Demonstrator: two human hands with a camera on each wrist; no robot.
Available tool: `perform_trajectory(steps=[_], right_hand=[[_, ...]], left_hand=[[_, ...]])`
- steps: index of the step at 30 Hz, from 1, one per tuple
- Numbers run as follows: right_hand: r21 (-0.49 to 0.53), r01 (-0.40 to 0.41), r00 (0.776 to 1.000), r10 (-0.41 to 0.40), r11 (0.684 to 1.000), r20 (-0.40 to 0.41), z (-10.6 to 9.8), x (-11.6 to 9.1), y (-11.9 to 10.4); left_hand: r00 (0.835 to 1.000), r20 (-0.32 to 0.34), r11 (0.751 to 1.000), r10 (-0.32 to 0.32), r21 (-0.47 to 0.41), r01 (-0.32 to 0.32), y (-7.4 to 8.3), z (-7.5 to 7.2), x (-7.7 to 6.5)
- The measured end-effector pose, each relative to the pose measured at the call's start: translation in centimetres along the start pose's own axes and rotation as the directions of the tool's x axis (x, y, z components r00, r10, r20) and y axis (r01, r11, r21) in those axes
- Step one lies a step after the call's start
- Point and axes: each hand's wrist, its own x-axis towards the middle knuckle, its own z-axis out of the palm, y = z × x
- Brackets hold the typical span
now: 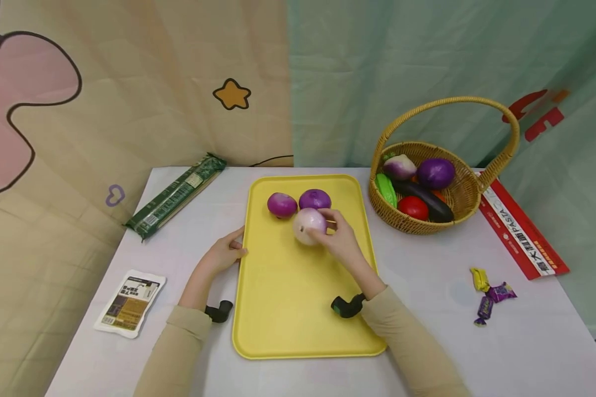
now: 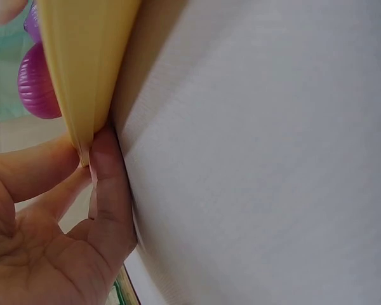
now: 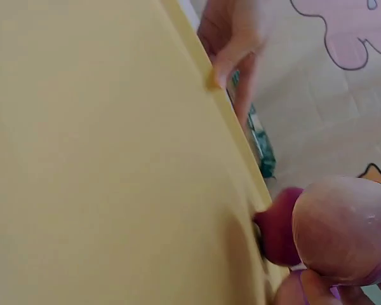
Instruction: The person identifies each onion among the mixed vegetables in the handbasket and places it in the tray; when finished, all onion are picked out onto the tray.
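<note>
In the head view my right hand [image 1: 341,242] grips a round white-and-purple turnip [image 1: 309,226], thumb on the near side and fingers behind it. It is held over the far half of a yellow tray [image 1: 298,309], close in front of a magenta onion [image 1: 282,205] and a purple round vegetable [image 1: 315,199]. In the right wrist view the turnip [image 3: 343,229] partly covers the onion [image 3: 280,229]. At the tray's left edge, my left hand [image 1: 223,251] pinches the rim. The left wrist view has the thumb over the rim [image 2: 82,136] and fingers [image 2: 111,184] under it.
Right of the tray stands a handled wicker basket [image 1: 412,226] of vegetables. A red pasta box [image 1: 521,231] lies behind wrapped candies [image 1: 487,298]. Leftward lie a green noodle packet [image 1: 179,193] and a white-edged pouch [image 1: 131,303]. A curtain [image 1: 179,82] hangs behind the table.
</note>
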Motion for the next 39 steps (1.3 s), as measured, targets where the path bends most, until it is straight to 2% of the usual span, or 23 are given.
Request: perform_trajectory(steps=[4,9,15,21,24,27,30,32,35,39], right_hand=[[-0.045,-0.058,0.994,0.061,0.997,0.088,2.8,-0.1,0.7],[-0.062,-0.086,0.991,0.091,0.994,0.098,4.5,0.1,1.3],[-0.035,-0.127,0.984,0.130,0.991,0.125,4.8,0.2,1.4],[-0.016,-0.125,0.979,0.126,0.992,0.163,4.1,0.2,1.3],[-0.020,-0.105,0.980,0.107,0.994,0.165,2.5,0.1,0.9],[-0.024,-0.045,0.992,0.048,0.999,0.121,-0.2,0.4,0.1],[0.006,0.006,1.000,-0.006,1.000,0.013,-3.6,0.8,-1.0],[0.014,0.037,0.995,-0.036,0.999,-0.088,-6.2,1.1,-1.4],[0.002,0.049,0.963,-0.047,0.999,-0.265,-10.0,1.6,-1.8],[-0.069,0.006,0.873,-0.039,0.998,-0.487,-14.6,2.6,-1.6]], left_hand=[[1.000,-0.002,1.000,0.001,0.000,-0.001,0.0,0.0,0.0],[1.000,-0.002,1.000,0.001,0.000,-0.001,-0.1,-0.1,0.0],[1.000,-0.005,1.000,0.005,-0.003,-0.005,0.1,-0.2,0.1],[1.000,-0.006,1.000,-0.010,-0.015,0.010,-0.1,-0.1,0.1],[1.000,0.001,1.000,-0.004,-0.018,0.004,0.0,0.0,0.0],[1.000,0.006,1.000,0.003,-0.022,-0.003,0.0,0.0,0.0],[1.000,0.005,1.000,0.008,-0.023,-0.008,0.1,0.0,0.0],[1.000,0.003,1.000,0.010,-0.019,-0.010,0.0,0.0,0.0],[1.000,0.001,1.000,0.009,-0.017,-0.009,0.0,0.0,0.0],[1.000,-0.001,1.000,0.001,-0.017,-0.001,0.0,0.1,-0.2]])
